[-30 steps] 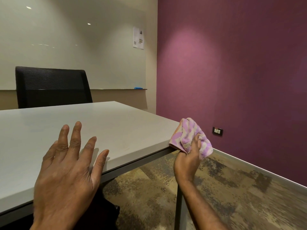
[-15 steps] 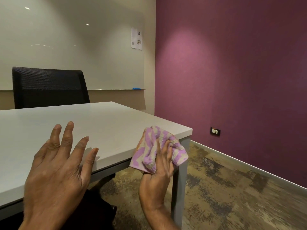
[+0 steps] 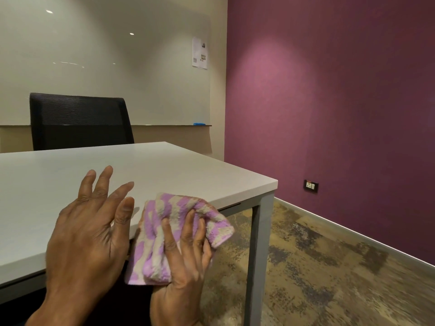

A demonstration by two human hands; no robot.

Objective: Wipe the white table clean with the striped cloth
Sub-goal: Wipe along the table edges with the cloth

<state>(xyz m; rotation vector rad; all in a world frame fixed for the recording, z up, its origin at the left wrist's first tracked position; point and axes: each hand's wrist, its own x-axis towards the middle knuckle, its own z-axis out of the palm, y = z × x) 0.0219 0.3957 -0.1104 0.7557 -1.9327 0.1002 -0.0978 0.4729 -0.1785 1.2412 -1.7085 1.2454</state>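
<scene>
The white table (image 3: 164,170) fills the left and middle of the view, its near right corner above a grey leg. The purple and cream striped cloth (image 3: 164,215) is bunched against the table's near edge. My right hand (image 3: 186,257) grips the cloth from below and behind, with its fingers curled into the folds. My left hand (image 3: 87,234) lies over the tabletop near the front edge with its fingers spread and straight, right beside the cloth, holding nothing.
A black mesh chair (image 3: 77,121) stands behind the table's far side. A purple wall (image 3: 341,102) with a socket (image 3: 311,185) runs along the right. Patterned carpet (image 3: 329,278) covers the floor to the right of the table leg (image 3: 256,255).
My right hand has carried the cloth leftward along the table's near edge, from the right corner to right beside my left hand. My left hand has stayed over the tabletop.
</scene>
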